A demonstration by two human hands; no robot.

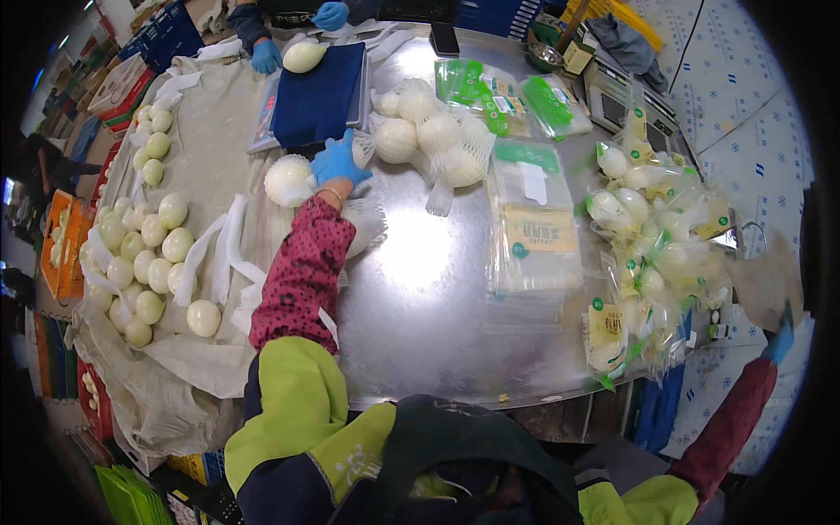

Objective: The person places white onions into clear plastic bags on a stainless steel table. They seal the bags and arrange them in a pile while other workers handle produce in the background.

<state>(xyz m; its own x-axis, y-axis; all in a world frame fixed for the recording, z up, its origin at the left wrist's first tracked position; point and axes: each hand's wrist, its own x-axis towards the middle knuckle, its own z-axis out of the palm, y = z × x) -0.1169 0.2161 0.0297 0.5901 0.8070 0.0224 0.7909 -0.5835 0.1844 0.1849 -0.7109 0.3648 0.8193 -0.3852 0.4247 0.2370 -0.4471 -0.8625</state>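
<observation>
My left hand (340, 162), in a blue glove, reaches over peeled onions in white foam netting. It touches or nearly touches a netted onion (363, 149) at its right; its grip is unclear. Another netted onion (289, 180) lies left of the hand, and one more (363, 226) is partly behind my sleeve. A cluster of netted onions (430, 131) lies to the right. At the far right, off the table, my blue-gloved right hand (779, 342) grips a blurred grey-brown flat sheet (768, 282), perhaps cloth or card.
Loose peeled onions (144, 262) lie on beige cloth (223, 125) at left. Clear printed bags (535, 216) lie right of centre, with bagged onions (656, 243) beyond. A scale (617, 105) stands behind. Across the table, a co-worker's gloved hand (266, 57) is beside an onion (304, 58).
</observation>
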